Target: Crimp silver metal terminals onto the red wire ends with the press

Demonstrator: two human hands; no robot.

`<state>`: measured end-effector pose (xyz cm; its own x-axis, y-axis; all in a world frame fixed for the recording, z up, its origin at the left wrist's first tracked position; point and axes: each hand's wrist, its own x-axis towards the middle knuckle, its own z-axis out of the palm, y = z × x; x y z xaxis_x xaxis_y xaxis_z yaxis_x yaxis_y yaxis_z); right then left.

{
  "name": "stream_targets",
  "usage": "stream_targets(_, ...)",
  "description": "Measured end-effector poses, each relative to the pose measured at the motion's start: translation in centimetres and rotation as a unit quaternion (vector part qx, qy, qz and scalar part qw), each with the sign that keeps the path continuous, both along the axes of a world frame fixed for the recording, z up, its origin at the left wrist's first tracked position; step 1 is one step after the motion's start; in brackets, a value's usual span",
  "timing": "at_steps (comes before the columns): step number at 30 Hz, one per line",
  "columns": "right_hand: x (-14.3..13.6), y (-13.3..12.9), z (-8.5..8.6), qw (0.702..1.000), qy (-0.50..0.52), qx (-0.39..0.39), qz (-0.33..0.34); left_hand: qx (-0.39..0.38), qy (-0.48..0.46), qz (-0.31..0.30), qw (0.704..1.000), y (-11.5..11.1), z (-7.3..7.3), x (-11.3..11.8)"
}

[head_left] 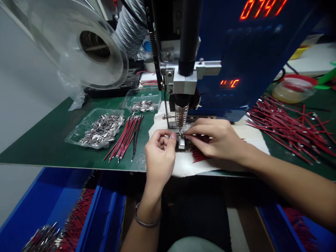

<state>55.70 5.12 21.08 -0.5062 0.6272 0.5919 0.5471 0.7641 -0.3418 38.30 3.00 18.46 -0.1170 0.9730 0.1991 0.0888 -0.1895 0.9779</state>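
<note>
My left hand (161, 154) is closed in a pinch at the left side of a small metal fixture (181, 142). What its thumb and finger hold is too small to make out. My right hand (217, 138) reaches in from the right, thumb and fingertips pinched together at the fixture's back edge. Whatever lies between those fingertips is hidden. Directly above both sets of fingertips stands the soldering head (181, 117), with a spring-like metal sleeve. Short red wires (198, 154) lie under my right hand on a white sheet (183, 168).
Left of the sheet lies a bundle of red and black wires (123, 138). Clear trays (76, 134) hold small metal parts. More wires (291, 126) are heaped at right, before a lidded tub (294, 89). A blue machine (236, 52) rises behind; blue bins (105, 206) sit below the table edge.
</note>
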Motion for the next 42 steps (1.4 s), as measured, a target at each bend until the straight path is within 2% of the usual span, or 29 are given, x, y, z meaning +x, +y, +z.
stream_targets(13, 0.28, -0.24, -0.26, 0.993, -0.08, 0.09, -0.002, -0.014, -0.006, -0.001, 1.0, 0.11, -0.1, 0.01)
stream_targets(22, 0.37, 0.02, -0.35, 0.997, -0.055, 0.053, 0.004, -0.017, -0.003, 0.002, 1.0, 0.09, -0.1, 0.01)
stream_targets(32, 0.43, 0.09, -0.52, 0.995, -0.062, 0.08, 0.014, -0.023, 0.006, 0.003, 1.0, -0.02, 0.05, 0.02)
stream_targets(42, 0.23, -0.06, -0.45, 0.997, -0.054, 0.059, 0.001, -0.02, 0.008, 0.003, 1.0, 0.02, 0.13, 0.14)
